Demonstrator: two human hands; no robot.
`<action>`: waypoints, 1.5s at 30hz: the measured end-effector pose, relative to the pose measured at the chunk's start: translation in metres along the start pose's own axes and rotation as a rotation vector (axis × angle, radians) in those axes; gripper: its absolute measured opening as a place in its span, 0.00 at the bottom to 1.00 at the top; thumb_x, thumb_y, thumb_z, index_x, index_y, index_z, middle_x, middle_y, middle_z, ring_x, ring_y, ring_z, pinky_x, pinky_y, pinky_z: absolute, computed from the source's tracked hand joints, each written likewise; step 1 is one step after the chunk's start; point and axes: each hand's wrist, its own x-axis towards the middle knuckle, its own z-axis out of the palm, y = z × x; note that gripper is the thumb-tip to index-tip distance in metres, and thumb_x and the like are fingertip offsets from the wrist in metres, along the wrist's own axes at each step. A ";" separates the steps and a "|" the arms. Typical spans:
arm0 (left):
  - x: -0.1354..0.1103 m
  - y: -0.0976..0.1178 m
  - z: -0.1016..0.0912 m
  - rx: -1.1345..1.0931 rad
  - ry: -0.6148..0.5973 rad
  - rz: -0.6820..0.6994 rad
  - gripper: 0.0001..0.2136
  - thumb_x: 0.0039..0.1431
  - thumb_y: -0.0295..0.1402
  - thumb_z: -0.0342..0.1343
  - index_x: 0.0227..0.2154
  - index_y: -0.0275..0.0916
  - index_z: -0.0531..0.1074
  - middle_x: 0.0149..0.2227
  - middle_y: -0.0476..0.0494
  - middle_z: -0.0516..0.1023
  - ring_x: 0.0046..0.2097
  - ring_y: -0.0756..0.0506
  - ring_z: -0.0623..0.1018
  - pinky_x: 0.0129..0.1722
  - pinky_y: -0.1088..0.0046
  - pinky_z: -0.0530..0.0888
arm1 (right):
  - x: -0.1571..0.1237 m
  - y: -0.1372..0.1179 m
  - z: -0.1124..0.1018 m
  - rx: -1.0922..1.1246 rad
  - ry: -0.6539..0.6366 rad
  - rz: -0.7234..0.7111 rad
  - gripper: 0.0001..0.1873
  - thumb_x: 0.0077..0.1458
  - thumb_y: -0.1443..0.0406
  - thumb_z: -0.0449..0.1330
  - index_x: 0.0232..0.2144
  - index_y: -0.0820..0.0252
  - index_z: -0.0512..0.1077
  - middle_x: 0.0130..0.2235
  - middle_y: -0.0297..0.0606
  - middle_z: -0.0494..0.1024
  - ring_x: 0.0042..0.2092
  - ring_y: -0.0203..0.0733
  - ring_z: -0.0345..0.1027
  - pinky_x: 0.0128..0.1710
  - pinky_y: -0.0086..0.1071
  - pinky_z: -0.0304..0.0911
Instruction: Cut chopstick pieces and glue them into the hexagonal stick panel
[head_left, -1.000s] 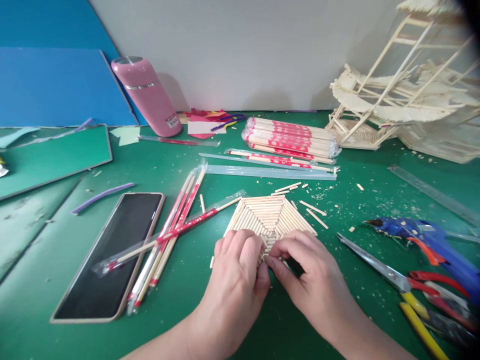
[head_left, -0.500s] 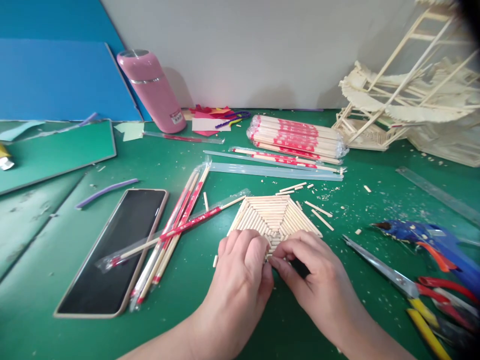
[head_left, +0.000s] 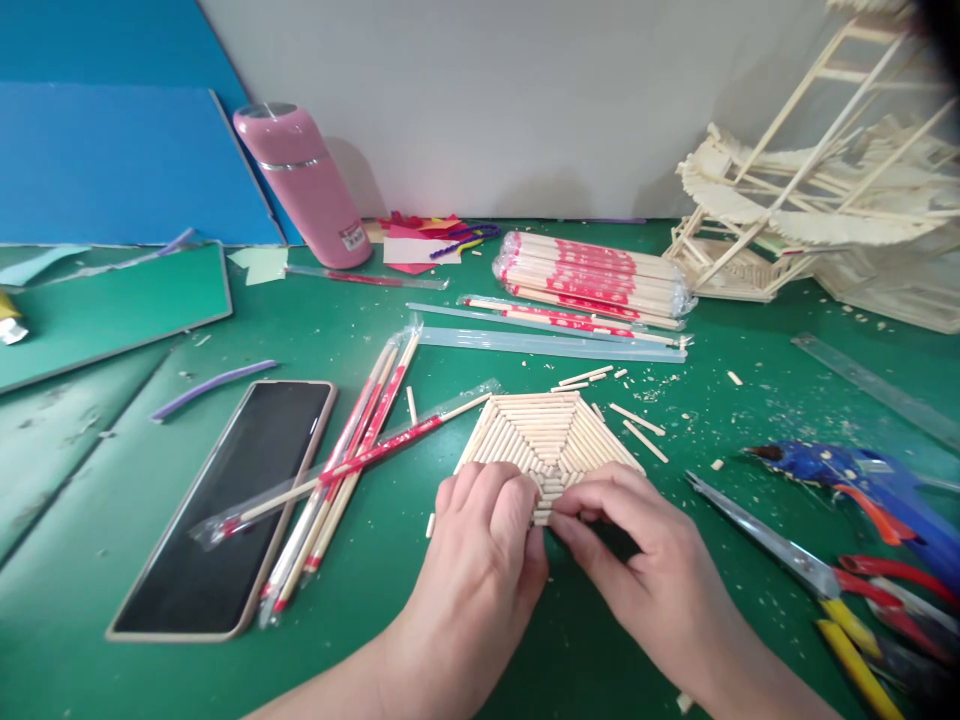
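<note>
A flat hexagon-shaped panel of glued bamboo sticks (head_left: pixel 546 432) lies on the green mat (head_left: pixel 450 640). My left hand (head_left: pixel 484 560) rests on its near left edge with curled fingers pressing on the sticks. My right hand (head_left: pixel 637 560) pinches at the panel's near edge, fingertips meeting the left hand's near the middle. What sits between the fingertips is too small to make out. Short cut stick pieces (head_left: pixel 637 422) lie just right of the panel.
A phone (head_left: pixel 225 505) and wrapped chopsticks (head_left: pixel 352 450) lie left. A chopstick pack (head_left: pixel 592 275), pink bottle (head_left: pixel 304 185) and clear rulers (head_left: pixel 547 343) sit behind. Blue glue gun (head_left: pixel 847 475), scissors (head_left: pixel 780 550) and pliers (head_left: pixel 885 620) lie right; a stick model (head_left: pixel 810 200) stands far right.
Both hands stay at the panel's near edge with small finger shifts. The head camera moved slightly, so the scene slid a little right and down.
</note>
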 end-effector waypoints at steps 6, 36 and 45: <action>0.001 0.000 0.001 0.012 0.030 0.016 0.08 0.52 0.20 0.47 0.34 0.39 0.60 0.35 0.44 0.68 0.37 0.43 0.68 0.36 0.62 0.65 | -0.010 0.010 -0.014 -0.060 0.032 -0.005 0.03 0.54 0.69 0.56 0.33 0.56 0.66 0.33 0.33 0.68 0.36 0.36 0.62 0.33 0.30 0.60; 0.005 -0.002 -0.002 0.076 0.029 0.098 0.07 0.54 0.24 0.50 0.36 0.39 0.62 0.35 0.42 0.69 0.36 0.43 0.69 0.35 0.63 0.66 | -0.009 0.011 -0.013 -0.165 -0.042 -0.002 0.07 0.57 0.66 0.52 0.30 0.58 0.69 0.30 0.34 0.69 0.34 0.38 0.63 0.32 0.32 0.57; 0.005 -0.004 -0.005 0.025 -0.028 0.085 0.05 0.57 0.24 0.47 0.31 0.39 0.66 0.34 0.44 0.68 0.34 0.45 0.67 0.33 0.64 0.64 | -0.009 0.012 -0.012 -0.235 -0.054 -0.037 0.10 0.59 0.67 0.50 0.31 0.58 0.71 0.29 0.35 0.68 0.32 0.38 0.61 0.31 0.32 0.56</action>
